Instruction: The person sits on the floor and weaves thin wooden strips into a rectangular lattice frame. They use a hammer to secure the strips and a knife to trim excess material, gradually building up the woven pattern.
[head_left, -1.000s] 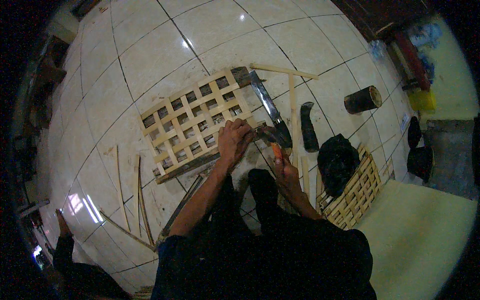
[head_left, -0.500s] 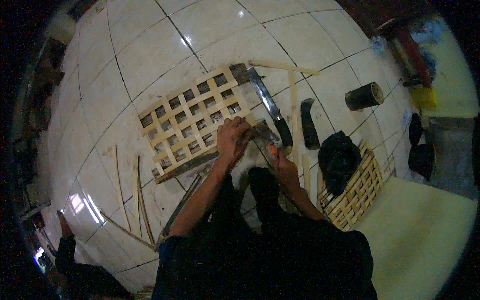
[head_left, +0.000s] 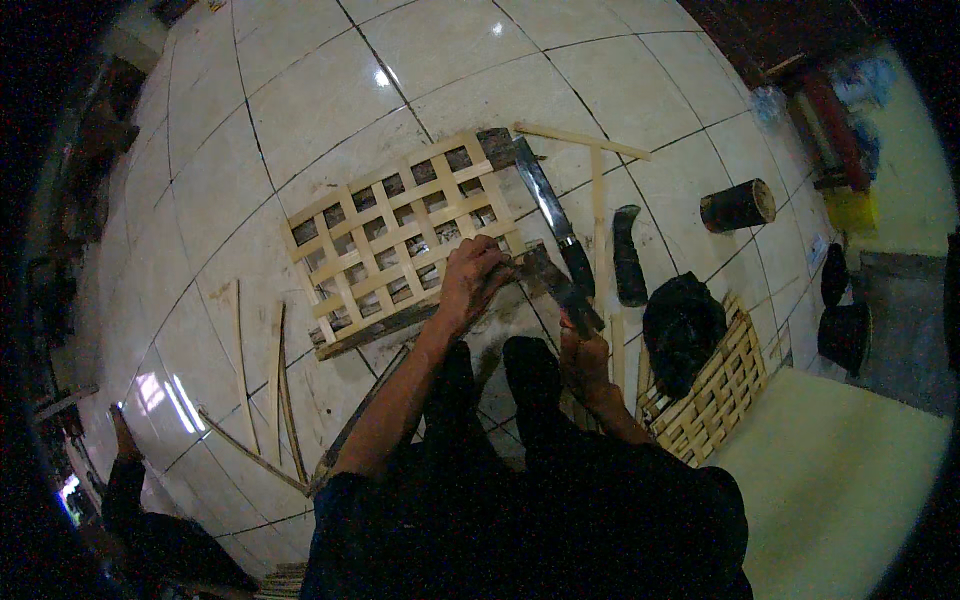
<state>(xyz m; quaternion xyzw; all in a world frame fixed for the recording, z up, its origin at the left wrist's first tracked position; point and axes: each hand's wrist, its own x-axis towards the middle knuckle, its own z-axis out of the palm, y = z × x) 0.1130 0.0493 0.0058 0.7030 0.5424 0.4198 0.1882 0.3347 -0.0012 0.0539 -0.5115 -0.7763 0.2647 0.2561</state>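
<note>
A woven lattice of pale bamboo strips [head_left: 407, 262] lies tilted on a dark, weathered board [head_left: 375, 330] on the floor. My left hand [head_left: 470, 275] is closed at its near right corner, fingers bunched on the strip ends; exactly what they pinch is hidden. Just right of it, my right hand [head_left: 585, 360] is closed round a tool [head_left: 580, 308] with a dark, flat head or blade and a bit of orange at the grip. A long knife [head_left: 541, 195] with a black handle lies beyond, beside the lattice.
A curved black sheath-like piece [head_left: 627, 262], a black bundle [head_left: 683, 330] and a dark cylinder [head_left: 738, 206] lie to the right. Another woven piece [head_left: 715, 395] leans by a pale panel [head_left: 845, 470]. Thin strips [head_left: 247, 370] lie left. Another person's arm [head_left: 125, 450] shows lower left.
My right hand has shifted slightly right and down, turning the tool's dark head away from my left hand. My left hand stays at the lattice corner. The whole view has shifted slightly.
</note>
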